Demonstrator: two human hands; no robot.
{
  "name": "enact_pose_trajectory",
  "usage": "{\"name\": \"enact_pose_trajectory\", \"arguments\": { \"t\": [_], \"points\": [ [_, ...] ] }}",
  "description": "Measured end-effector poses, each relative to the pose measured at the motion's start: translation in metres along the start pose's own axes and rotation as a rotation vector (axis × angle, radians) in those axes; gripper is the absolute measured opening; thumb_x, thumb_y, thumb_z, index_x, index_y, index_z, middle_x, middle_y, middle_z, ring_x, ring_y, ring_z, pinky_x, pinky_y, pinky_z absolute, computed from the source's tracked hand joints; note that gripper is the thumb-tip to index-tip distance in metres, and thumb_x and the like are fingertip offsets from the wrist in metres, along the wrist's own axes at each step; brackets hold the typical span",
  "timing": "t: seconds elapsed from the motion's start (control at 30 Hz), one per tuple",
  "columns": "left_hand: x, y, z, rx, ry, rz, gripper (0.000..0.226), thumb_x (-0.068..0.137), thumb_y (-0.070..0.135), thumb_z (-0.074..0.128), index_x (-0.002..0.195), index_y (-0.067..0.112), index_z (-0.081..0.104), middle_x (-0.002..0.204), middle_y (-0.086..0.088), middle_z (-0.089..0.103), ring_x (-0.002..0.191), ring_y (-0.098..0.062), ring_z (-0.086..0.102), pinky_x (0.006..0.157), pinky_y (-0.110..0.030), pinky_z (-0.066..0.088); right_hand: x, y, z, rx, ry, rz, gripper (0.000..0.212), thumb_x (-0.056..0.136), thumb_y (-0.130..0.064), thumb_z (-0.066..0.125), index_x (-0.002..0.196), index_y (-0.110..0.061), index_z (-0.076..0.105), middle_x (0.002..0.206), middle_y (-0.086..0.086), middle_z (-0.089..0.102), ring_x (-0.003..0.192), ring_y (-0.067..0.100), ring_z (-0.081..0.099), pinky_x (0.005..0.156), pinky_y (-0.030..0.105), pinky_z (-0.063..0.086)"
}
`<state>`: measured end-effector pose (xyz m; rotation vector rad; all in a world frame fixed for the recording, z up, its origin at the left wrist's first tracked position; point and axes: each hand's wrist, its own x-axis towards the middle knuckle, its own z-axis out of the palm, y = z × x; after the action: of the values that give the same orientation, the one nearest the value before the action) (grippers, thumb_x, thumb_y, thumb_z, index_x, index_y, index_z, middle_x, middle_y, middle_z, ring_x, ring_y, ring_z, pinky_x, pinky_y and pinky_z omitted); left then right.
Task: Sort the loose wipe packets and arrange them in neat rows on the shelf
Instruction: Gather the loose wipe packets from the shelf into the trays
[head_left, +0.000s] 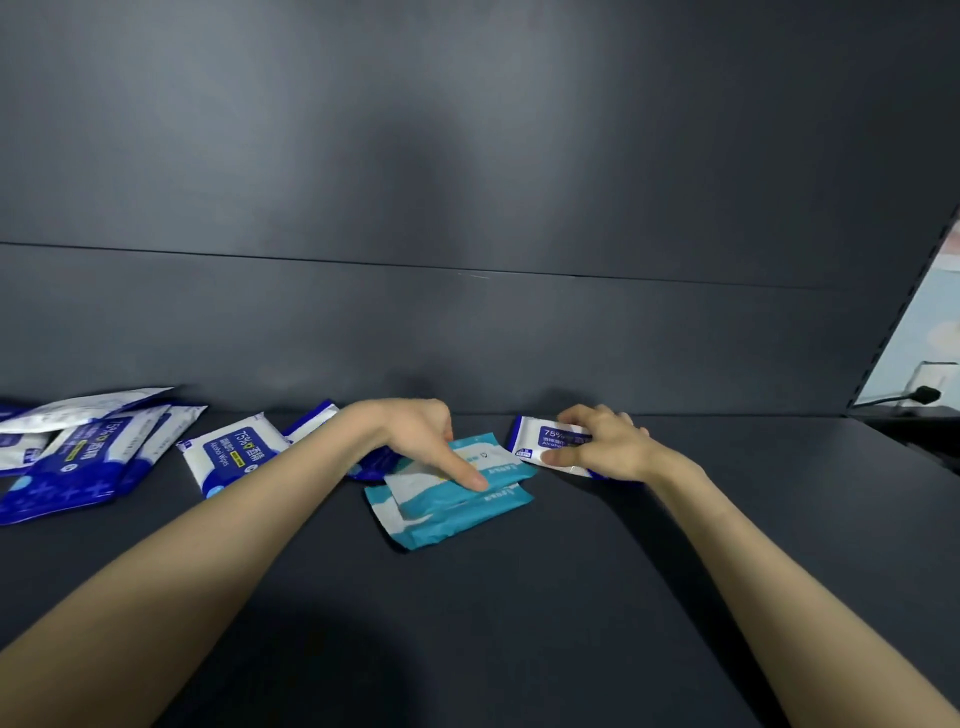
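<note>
Two teal-and-white wipe packets (447, 506) lie stacked, slightly askew, in the middle of the dark shelf (467, 623). My left hand (423, 439) reaches over them, its fingers curled round the far edge of the top teal packet and its thumb pressing on the packet's face. Just to the right, my right hand (605, 447) grips a small white-and-blue alcohol wipe packet (545, 441) by its right end. A dark blue packet (371, 465) peeks out under my left wrist.
A white-and-blue alcohol wipe packet (231, 457) lies left of centre, with another packet's corner (311, 418) behind it. A loose pile of blue-and-white packets (78, 457) sits at the far left. The shelf's back panel (467, 338) rises right behind; the shelf's right end (904, 431) opens onto a room.
</note>
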<state>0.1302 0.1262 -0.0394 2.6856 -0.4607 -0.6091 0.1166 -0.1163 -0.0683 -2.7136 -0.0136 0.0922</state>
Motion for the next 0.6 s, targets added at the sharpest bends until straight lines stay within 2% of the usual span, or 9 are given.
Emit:
{"name": "enact_pose_trajectory", "arguments": {
  "t": [0.03,0.1,0.17,0.27,0.33,0.43,0.5,0.6],
  "points": [
    [-0.003,0.001,0.001,-0.025,-0.03,-0.001,0.069,0.063,0.057,0.079,0.103,0.002,0.066,0.091,0.001,0.069,0.079,-0.013,0.063,0.073,-0.025,0.049,0.0,-0.002,0.0,-0.011,-0.009,0.013,0.066,0.076,-0.055,0.07,0.131,-0.026,0.048,0.13,-0.001,0.046,0.129,0.024,0.033,0.103,0.037,0.025],
    [-0.01,0.005,0.004,-0.064,-0.069,-0.007,0.062,0.064,0.052,0.081,0.101,0.004,0.069,0.087,0.002,0.071,0.077,-0.013,0.066,0.074,-0.026,0.052,0.0,-0.004,0.0,0.024,-0.038,0.029,0.078,0.057,-0.066,0.075,0.115,-0.018,0.058,0.123,0.001,0.055,0.119,0.025,0.046,0.102,0.038,0.037],
    [-0.018,0.007,0.007,-0.098,-0.113,-0.004,0.052,0.068,0.046,0.081,0.099,0.007,0.07,0.089,0.003,0.073,0.078,-0.013,0.068,0.074,-0.025,0.053,-0.001,-0.005,-0.001,0.118,-0.052,0.02,0.074,0.048,-0.065,0.079,0.098,-0.013,0.063,0.104,0.004,0.065,0.099,0.023,0.061,0.089,0.037,0.05],
    [-0.031,0.01,0.012,-0.17,-0.123,0.026,0.041,0.071,0.035,0.082,0.1,0.009,0.07,0.092,0.001,0.075,0.084,-0.017,0.071,0.074,-0.027,0.057,-0.007,-0.008,-0.003,0.228,-0.067,0.005,0.059,0.06,-0.048,0.086,0.098,-0.011,0.057,0.091,0.002,0.068,0.082,0.017,0.065,0.069,0.029,0.049],
    [-0.04,0.011,0.015,-0.207,-0.086,0.053,0.04,0.07,0.032,0.083,0.101,0.009,0.069,0.094,-0.001,0.074,0.088,-0.02,0.071,0.08,-0.032,0.058,-0.011,-0.01,-0.004,0.318,-0.042,-0.004,0.06,0.062,-0.043,0.087,0.099,-0.013,0.05,0.09,0.001,0.066,0.079,0.014,0.063,0.065,0.026,0.046],
    [-0.054,0.004,0.019,-0.293,0.063,0.055,0.044,0.066,0.029,0.086,0.101,0.009,0.065,0.097,-0.004,0.074,0.09,-0.021,0.07,0.085,-0.037,0.056,-0.016,-0.02,-0.002,0.396,-0.042,-0.054,0.054,0.068,-0.039,0.084,0.099,-0.013,0.048,0.089,0.0,0.065,0.077,0.012,0.062,0.062,0.024,0.045],
    [-0.066,-0.009,0.019,-0.355,0.143,0.049,0.041,0.067,0.03,0.085,0.099,0.011,0.067,0.092,-0.001,0.074,0.088,-0.018,0.07,0.082,-0.033,0.056,-0.017,-0.031,-0.001,0.42,-0.073,-0.115,0.043,0.072,-0.037,0.081,0.089,-0.013,0.051,0.08,-0.001,0.064,0.07,0.012,0.06,0.06,0.023,0.043],
    [-0.086,-0.034,0.019,-0.423,0.169,0.023,0.024,0.071,0.033,0.082,0.088,0.022,0.07,0.081,0.011,0.073,0.078,-0.006,0.068,0.074,-0.022,0.051,-0.018,-0.053,0.003,0.46,-0.152,-0.206,0.028,0.082,-0.033,0.074,0.072,-0.014,0.055,0.064,-0.004,0.06,0.058,0.011,0.056,0.056,0.018,0.041]
  ]
}}
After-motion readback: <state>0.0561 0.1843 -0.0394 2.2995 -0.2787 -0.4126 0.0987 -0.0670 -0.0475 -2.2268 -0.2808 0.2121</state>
